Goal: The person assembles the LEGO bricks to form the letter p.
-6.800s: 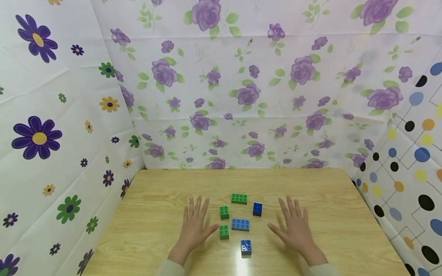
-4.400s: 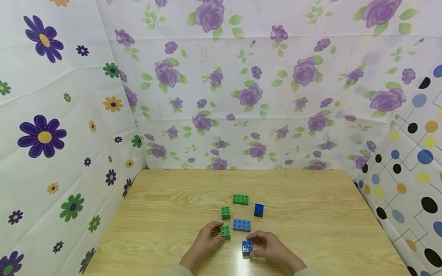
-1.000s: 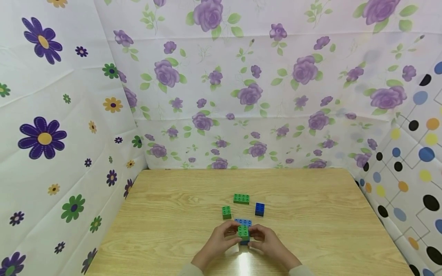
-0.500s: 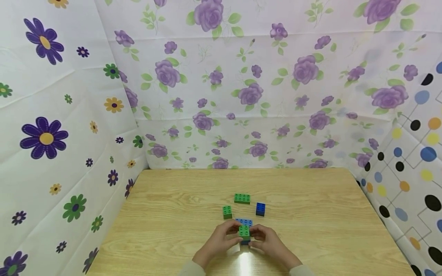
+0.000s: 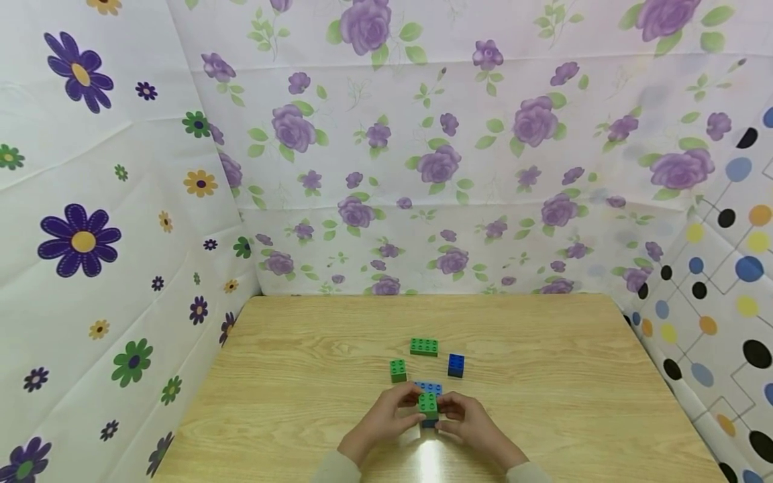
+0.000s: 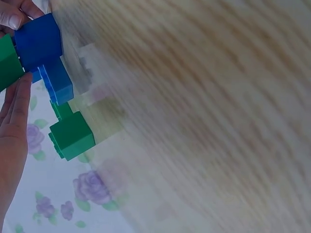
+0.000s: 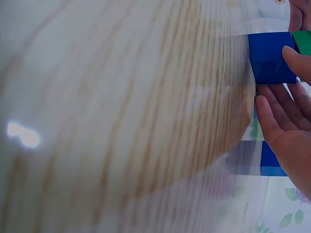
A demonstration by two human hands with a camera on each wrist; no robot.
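Observation:
In the head view, my left hand (image 5: 386, 417) pinches a small green building brick (image 5: 428, 405) between thumb and fingers. That brick sits on top of a small blue building brick (image 5: 430, 423), which my right hand (image 5: 474, 421) grips from the other side. Seen from the left wrist, the blue brick (image 6: 39, 41) and green brick (image 6: 7, 63) meet face to face; whether they are fully pressed together I cannot tell. In the right wrist view, the thumb and fingers hold the blue brick (image 7: 269, 60) near the table surface.
Just behind the hands lies a long light-blue brick (image 5: 429, 388), partly hidden. Farther back are a small green brick (image 5: 398, 371), a long green brick (image 5: 424, 347) and a dark blue brick (image 5: 455, 365). Patterned cloths surround the wooden table (image 5: 290, 376).
Earlier both hands lay spread beside the bricks, then took the near green and blue ones. The green brick has moved right onto the blue; over the last second almost nothing moves.

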